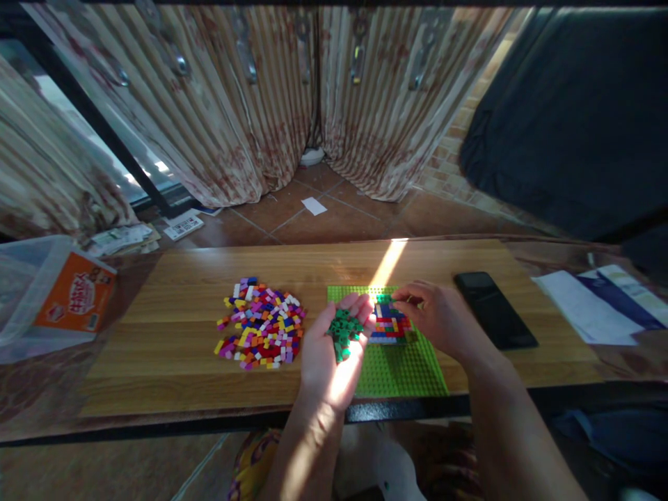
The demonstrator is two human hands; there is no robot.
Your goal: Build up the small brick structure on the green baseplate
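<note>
Green bricks [343, 332] lie in the upturned left hand [320, 358], fingers loosely together; likely light and stiff, best pinched by opposite sides. Over the baseplate [399, 374], the right hand [441, 319] bunches its fingertips, whether on anything I cannot tell

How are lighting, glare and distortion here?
Head view: a sun streak falls on the tabletop and washes out part of the left hand; head view: upper-right dark cloth shows little detail; head view: the plastic bin at left edge looks stretched.
</note>
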